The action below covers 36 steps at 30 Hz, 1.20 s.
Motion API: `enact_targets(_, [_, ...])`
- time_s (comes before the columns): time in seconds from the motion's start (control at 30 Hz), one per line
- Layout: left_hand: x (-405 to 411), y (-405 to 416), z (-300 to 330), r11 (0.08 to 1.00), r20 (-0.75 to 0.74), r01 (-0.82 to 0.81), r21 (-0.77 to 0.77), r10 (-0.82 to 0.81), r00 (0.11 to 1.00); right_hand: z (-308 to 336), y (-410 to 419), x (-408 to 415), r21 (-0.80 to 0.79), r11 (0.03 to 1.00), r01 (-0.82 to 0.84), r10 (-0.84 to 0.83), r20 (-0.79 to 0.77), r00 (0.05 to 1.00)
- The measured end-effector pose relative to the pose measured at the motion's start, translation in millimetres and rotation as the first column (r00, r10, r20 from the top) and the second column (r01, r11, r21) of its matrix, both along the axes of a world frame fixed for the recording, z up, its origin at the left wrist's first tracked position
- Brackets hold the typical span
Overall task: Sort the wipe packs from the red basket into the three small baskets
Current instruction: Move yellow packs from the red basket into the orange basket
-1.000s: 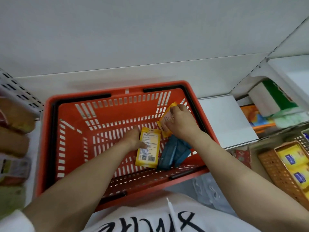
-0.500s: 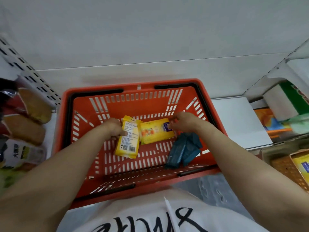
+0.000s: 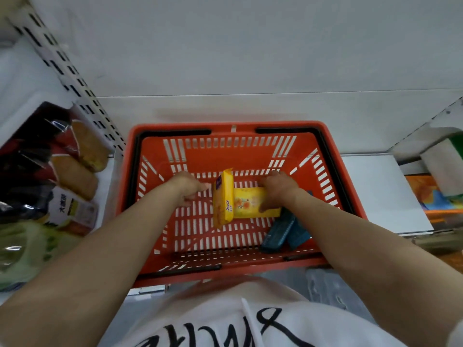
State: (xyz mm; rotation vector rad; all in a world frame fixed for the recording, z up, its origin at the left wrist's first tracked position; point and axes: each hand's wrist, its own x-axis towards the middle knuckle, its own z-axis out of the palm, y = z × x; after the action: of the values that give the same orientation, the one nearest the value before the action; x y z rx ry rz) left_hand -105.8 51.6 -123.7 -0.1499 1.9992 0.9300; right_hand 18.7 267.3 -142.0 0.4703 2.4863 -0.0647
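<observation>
The red basket (image 3: 233,126) stands in front of me on a white shelf. Inside it, one yellow wipe pack (image 3: 223,196) stands on its long edge. A second yellow wipe pack (image 3: 250,203) lies flat against its right side. My right hand (image 3: 278,189) grips that flat pack, thumb on top and fingers over its far edge. My left hand (image 3: 186,188) is just left of the upright pack with straight fingers; I cannot tell whether the fingertips touch it. Two blue wipe packs (image 3: 279,232) lie in the basket's near right corner, partly under my right forearm.
Bagged bread (image 3: 82,151) and other packaged goods (image 3: 72,209) fill the shelf to the left, behind a perforated upright (image 3: 67,71). A white board (image 3: 375,191) lies right of the basket, with a green-and-white box (image 3: 446,169) and an orange pack (image 3: 426,194) beyond.
My left hand has let go of its yellow pack, which now stands on edge with its printed front showing. My right hand pressed the other pack down flat. The view swung left.
</observation>
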Motion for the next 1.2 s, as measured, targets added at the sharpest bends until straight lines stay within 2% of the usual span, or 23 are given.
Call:
enact_targets(0.1, [8, 0, -7, 0.995, 0.03, 0.094, 0.019, -0.095, 0.995, 12, 4, -4, 0.021, 0.999, 0.027, -0.026, -0.023, 0.999])
enact_targets(0.17, [12, 4, -12, 0.984, 0.028, 0.165, 0.06, -0.167, 0.986, 26, 9, -3, -0.072, 0.983, 0.169, -0.174, -0.072, 0.982])
enact_targets(0.27, [15, 14, -20, 0.947, -0.118, 0.316, 0.046, -0.309, 0.944, 50, 17, 7, -0.289, 0.87, 0.399, -0.451, -0.138, 0.882])
enact_targets(0.33, [18, 25, -26, 0.915, -0.216, 0.402, -0.028, -0.398, 0.892, 63, 19, 21, -0.437, 0.767, 0.47, -0.578, -0.15, 0.803])
enact_targets(0.43, [21, 38, -37, 0.827, -0.384, 0.503, -0.252, -0.562, 0.732, 77, 16, 47, -0.582, 0.646, 0.494, -0.695, -0.181, 0.696])
enact_targets(0.57, [24, 46, -48, 0.86, -0.458, 0.431, -0.272, -0.51, 0.728, 90, 10, 72, -0.677, 0.556, 0.481, -0.774, -0.21, 0.598])
enact_targets(0.63, [27, 51, -51, 0.859, -0.553, 0.451, -0.241, -0.504, 0.663, 94, 7, 80, -0.708, 0.519, 0.479, -0.803, -0.212, 0.557])
enact_targets(0.7, [31, 56, -52, 0.778, -0.567, 0.571, -0.262, -0.602, 0.562, 96, 5, 86, -0.771, 0.426, 0.473, -0.851, -0.165, 0.498])
enact_targets(0.77, [33, 60, -52, 0.627, -0.483, 0.689, -0.364, -0.759, 0.437, 97, 3, 91, -0.856, 0.275, 0.438, -0.9, -0.07, 0.429])
enact_targets(0.83, [33, 61, -52, 0.53, -0.392, 0.724, -0.441, -0.84, 0.376, 97, 1, 94, -0.912, 0.158, 0.379, -0.917, 0.006, 0.398])
enact_targets(0.97, [30, 59, -49, 0.479, -0.272, 0.757, -0.445, -0.877, 0.396, 96, -4, 93, -0.967, 0.071, 0.245, -0.901, 0.043, 0.431])
enact_targets(1.07, [23, 50, -43, 0.512, -0.178, 0.767, -0.387, -0.858, 0.483, 96, -11, 89, -0.974, 0.095, 0.207, -0.888, 0.011, 0.461])
enact_targets(1.13, [13, 39, -34, 0.609, -0.136, 0.726, -0.32, -0.787, 0.601, 95, -15, 85, -0.975, 0.116, 0.192, -0.88, -0.011, 0.475])
enact_targets(1.2, [1, 28, -22, 0.771, -0.115, 0.611, -0.18, -0.634, 0.765, 93, -20, 79, -0.977, 0.135, 0.168, -0.872, -0.037, 0.489])
